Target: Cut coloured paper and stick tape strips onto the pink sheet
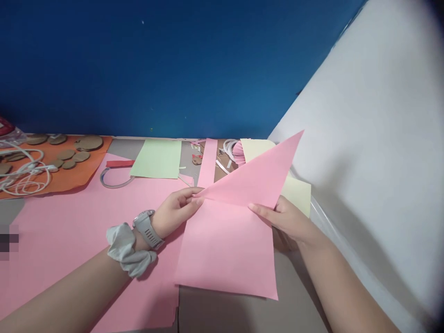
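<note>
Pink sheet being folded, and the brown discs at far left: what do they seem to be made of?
Pink sheet: thin matte paper, it seems; it takes a crisp diagonal fold under the left hand and right hand, and shows no gloss. Brown discs: probably cardboard, dull kraft brown with cut round edges; too small to tell thickness.

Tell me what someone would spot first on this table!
The pink sheet in the middle stands out most, with one corner folded up into a big triangle. The left hand and the right hand pinch it at either end of the fold. A deep blue wall rises behind it, and at far left brown cardboard circles lie on an orange sheet.
</note>
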Demonstrator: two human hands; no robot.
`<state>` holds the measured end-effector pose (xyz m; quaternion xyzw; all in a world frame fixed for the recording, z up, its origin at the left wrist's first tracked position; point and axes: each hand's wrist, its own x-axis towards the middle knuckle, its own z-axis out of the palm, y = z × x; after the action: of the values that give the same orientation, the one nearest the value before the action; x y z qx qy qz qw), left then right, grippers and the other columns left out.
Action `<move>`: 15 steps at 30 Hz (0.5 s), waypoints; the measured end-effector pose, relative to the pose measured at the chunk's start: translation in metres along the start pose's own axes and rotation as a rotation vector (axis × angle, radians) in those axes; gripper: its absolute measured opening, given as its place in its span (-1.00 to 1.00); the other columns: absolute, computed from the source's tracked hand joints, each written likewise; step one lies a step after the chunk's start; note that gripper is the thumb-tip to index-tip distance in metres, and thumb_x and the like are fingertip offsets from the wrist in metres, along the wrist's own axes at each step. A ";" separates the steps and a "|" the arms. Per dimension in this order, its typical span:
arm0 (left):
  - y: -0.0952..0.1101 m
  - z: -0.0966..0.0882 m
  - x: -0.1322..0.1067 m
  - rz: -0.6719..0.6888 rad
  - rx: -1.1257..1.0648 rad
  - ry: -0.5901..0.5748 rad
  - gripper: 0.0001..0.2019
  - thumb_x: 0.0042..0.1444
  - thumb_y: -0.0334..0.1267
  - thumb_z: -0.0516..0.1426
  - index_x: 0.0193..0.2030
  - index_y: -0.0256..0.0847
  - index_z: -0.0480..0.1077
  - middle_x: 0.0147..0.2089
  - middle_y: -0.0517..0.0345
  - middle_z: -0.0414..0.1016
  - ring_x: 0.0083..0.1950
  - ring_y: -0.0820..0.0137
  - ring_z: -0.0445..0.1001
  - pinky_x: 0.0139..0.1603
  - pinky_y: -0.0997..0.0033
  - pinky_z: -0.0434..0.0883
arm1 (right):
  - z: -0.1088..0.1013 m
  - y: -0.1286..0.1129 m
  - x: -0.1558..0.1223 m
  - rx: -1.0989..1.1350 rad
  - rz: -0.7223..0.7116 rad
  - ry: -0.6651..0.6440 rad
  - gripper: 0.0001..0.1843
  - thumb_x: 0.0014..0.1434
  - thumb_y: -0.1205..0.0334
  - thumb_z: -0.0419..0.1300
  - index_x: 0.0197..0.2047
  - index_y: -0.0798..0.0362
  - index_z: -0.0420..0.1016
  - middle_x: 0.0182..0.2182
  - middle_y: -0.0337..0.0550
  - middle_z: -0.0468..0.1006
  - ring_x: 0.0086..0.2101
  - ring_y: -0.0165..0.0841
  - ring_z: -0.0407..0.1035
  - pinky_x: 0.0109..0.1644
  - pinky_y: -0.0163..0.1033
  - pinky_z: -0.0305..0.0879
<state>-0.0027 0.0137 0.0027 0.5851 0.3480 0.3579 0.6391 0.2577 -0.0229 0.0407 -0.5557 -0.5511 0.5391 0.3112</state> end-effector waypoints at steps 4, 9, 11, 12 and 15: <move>0.004 0.002 -0.002 -0.018 -0.009 -0.078 -0.69 0.14 -0.16 0.14 -0.01 -0.24 0.43 -0.17 0.05 0.53 -0.22 0.38 0.47 -0.23 0.44 0.40 | -0.001 0.004 -0.003 0.018 -0.006 -0.065 -0.58 0.14 0.03 0.22 0.06 -0.06 0.42 0.03 -0.11 0.50 0.01 -0.12 0.38 0.05 -0.03 0.36; 0.006 0.002 -0.005 -0.100 -0.116 -0.150 -0.77 0.14 -0.18 0.15 -0.09 -0.20 0.45 -0.21 0.10 0.54 -0.24 0.39 0.49 -0.23 0.43 0.41 | -0.005 0.009 -0.006 -0.028 0.054 -0.153 -0.50 0.06 0.04 0.29 0.08 -0.05 0.43 0.06 -0.09 0.47 0.07 -0.10 0.32 0.12 -0.01 0.29; 0.004 0.001 -0.005 -0.126 -0.181 -0.177 -0.81 0.13 -0.20 0.16 -0.15 -0.19 0.47 -0.24 0.13 0.54 -0.26 0.40 0.49 -0.22 0.41 0.40 | -0.007 0.005 -0.007 -0.049 0.034 -0.160 -0.57 0.08 0.06 0.28 0.03 -0.07 0.47 0.06 -0.12 0.47 0.09 -0.13 0.30 0.15 -0.04 0.25; 0.003 0.000 -0.005 -0.118 -0.200 -0.171 -0.83 0.12 -0.21 0.17 -0.18 -0.18 0.49 -0.24 0.14 0.54 -0.25 0.39 0.49 -0.19 0.41 0.40 | -0.007 0.001 -0.008 -0.037 0.028 -0.179 -0.61 0.08 0.07 0.27 0.00 -0.08 0.49 0.04 -0.13 0.49 0.08 -0.15 0.31 0.15 -0.06 0.24; 0.000 -0.002 -0.004 -0.056 -0.220 -0.107 -0.85 0.08 -0.24 0.18 -0.21 -0.16 0.53 -0.16 0.13 0.54 -0.18 0.38 0.47 -0.13 0.42 0.36 | -0.007 -0.010 -0.010 0.113 0.085 -0.248 -0.70 0.06 0.09 0.29 -0.10 -0.10 0.54 -0.14 -0.13 0.59 -0.10 -0.18 0.46 -0.03 -0.10 0.37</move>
<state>-0.0062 0.0116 0.0031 0.5197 0.2882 0.3441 0.7270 0.2636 -0.0284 0.0542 -0.4892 -0.5301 0.6465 0.2484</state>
